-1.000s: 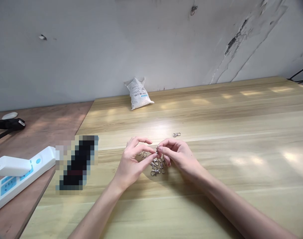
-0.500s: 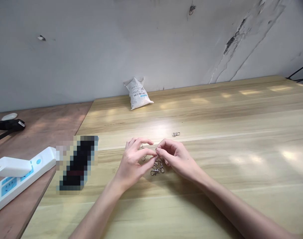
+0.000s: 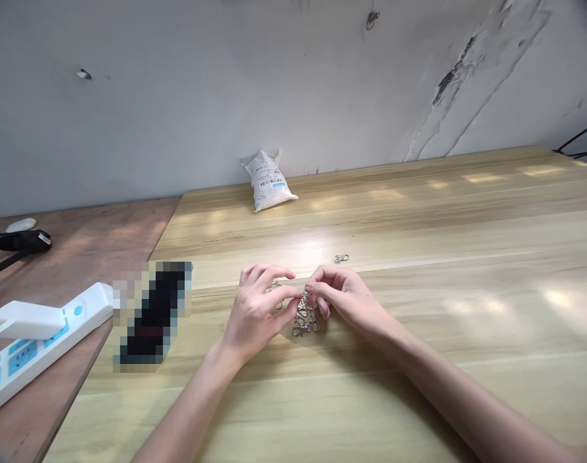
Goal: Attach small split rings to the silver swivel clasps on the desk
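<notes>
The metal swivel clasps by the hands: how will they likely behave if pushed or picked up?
The metal swivel clasps look stiff individually, but this loose heap will probably shift and separate when pushed. Their shiny, small bodies may slip between fingers. On the smooth wooden tabletop, they may slide easily rather than stay put.

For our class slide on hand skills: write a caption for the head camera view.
Left hand and right hand meet over silver swivel clasps on a light wood table.
</notes>
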Available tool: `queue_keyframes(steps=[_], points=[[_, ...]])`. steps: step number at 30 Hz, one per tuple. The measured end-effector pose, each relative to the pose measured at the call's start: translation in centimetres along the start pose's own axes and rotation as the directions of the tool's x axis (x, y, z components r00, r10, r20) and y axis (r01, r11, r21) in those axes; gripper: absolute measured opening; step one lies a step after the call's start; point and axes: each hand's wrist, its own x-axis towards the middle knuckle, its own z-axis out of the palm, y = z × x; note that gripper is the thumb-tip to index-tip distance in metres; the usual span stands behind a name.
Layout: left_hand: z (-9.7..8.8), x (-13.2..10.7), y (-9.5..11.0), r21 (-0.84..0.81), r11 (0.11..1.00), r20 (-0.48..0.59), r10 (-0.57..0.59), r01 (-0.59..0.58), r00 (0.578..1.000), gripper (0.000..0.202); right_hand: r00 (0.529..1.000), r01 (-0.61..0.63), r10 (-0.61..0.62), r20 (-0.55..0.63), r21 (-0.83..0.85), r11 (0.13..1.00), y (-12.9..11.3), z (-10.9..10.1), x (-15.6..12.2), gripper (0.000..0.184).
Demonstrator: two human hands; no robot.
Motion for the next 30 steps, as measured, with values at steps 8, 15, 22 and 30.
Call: queue_keyframes(steps=[8,15,22,30], points=[[-0.05,-0.1,0.29,0.032,0.991,-0.062,0.13,-0.128,0.99,0.013,0.998,-0.064,0.062,0.03,0.049,0.997,-0.22,-0.06,-0.32,0.026],[0.19,-0.08,0.42,-0.025,0.998,-0.118,0.051,-0.054,0.992,0.013,0.982,-0.189,0.179,0.061,0.307,0.933,0.25,-0.12,-0.05,0.029],[0.38,-0.06,0.56,-0.023,0.997,-0.09,-0.071,0.069,0.993,0.008,0.992,-0.121,0.128,0.009,0.389,0.913,0.39,-0.31,0.17,0.028],[0.7,-0.43,0.41,-0.052,0.989,0.017,-0.14,0.141,0.99,0.007,0.994,0.065,-0.057,-0.094,0.082,0.995,-0.01,0.12,-0.22,0.03]])
